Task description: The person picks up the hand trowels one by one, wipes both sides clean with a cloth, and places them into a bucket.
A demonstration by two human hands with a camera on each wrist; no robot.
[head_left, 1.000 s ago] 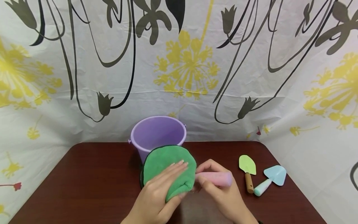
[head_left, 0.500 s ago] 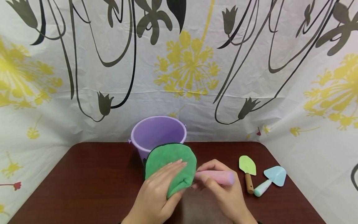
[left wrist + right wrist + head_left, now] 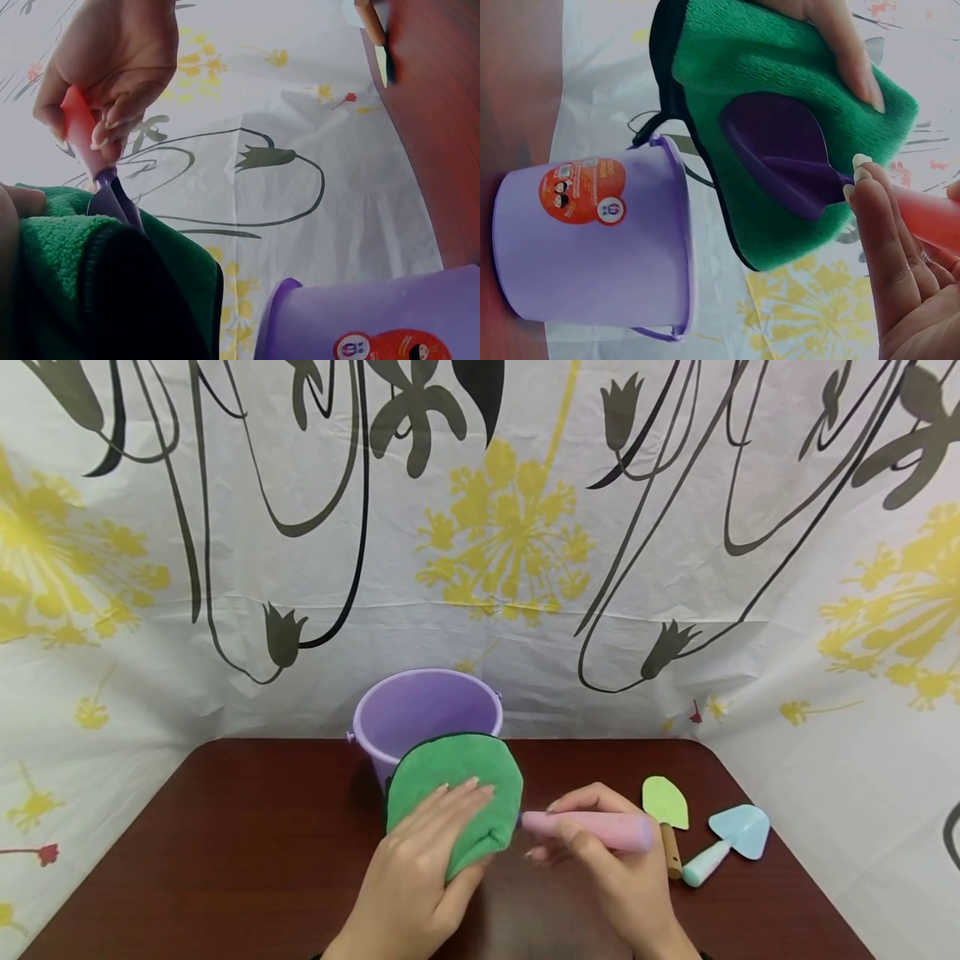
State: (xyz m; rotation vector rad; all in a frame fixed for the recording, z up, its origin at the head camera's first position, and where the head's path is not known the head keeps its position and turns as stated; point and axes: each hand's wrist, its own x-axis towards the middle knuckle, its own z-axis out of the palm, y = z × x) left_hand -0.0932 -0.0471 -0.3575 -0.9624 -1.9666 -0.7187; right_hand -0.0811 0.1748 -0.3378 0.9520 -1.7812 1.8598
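Observation:
My left hand grips a green cloth with dark edging, fingers spread over its top and the thumb at the near edge. Across from it, my right hand pinches the pink handle of a toy trowel between thumb and fingers. The trowel's purple blade lies against the underside of the cloth in the right wrist view. From the head view the cloth hides that blade. In the left wrist view, the cloth is folded near the blade.
Behind the cloth stands a purple bucket, with a red sticker on its side. A trowel with a lime-green blade and one with a light-blue blade lie at the right of the dark brown table. A patterned curtain hangs behind.
My right hand has moved to the right with the trowel, drawing its handle a little away from the cloth. The left hand and cloth have shifted slightly up in the head view.

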